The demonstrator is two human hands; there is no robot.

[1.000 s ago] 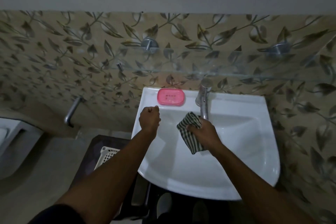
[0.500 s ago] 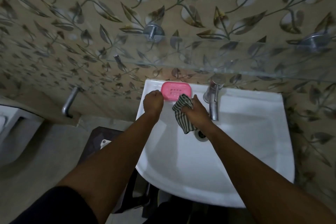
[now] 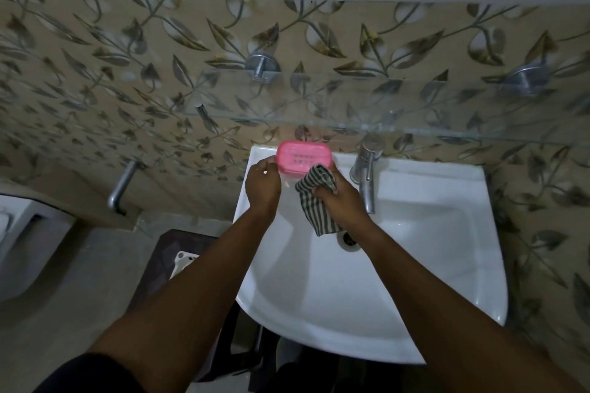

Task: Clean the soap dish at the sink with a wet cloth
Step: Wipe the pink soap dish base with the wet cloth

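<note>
Left hand (image 3: 262, 183): my fingers are curled on the left end of the soap dish (image 3: 303, 158), steadying it.
Right hand (image 3: 343, 201): closed around the striped cloth (image 3: 316, 204), bunched at the dish's right front corner with its tail hanging toward the basin.
Soap dish: pink, on the back ledge of the sink (image 3: 431, 265), left of the tap (image 3: 367, 169). I cannot tell whether it is lifted or flat on the ledge.
Handling: I judge it light, stiff plastic, likely slick once wet; best pinched by the short ends while the cloth works the top.
Cloth: soft and limp, folds easily into corners.
Surface: glossy white ceramic, probably slippery, with the drain (image 3: 349, 239) just below the cloth.
Room: dim; leaf-patterned tile behind, a glass shelf (image 3: 383, 128) above the sink, grey floor to the left.
</note>
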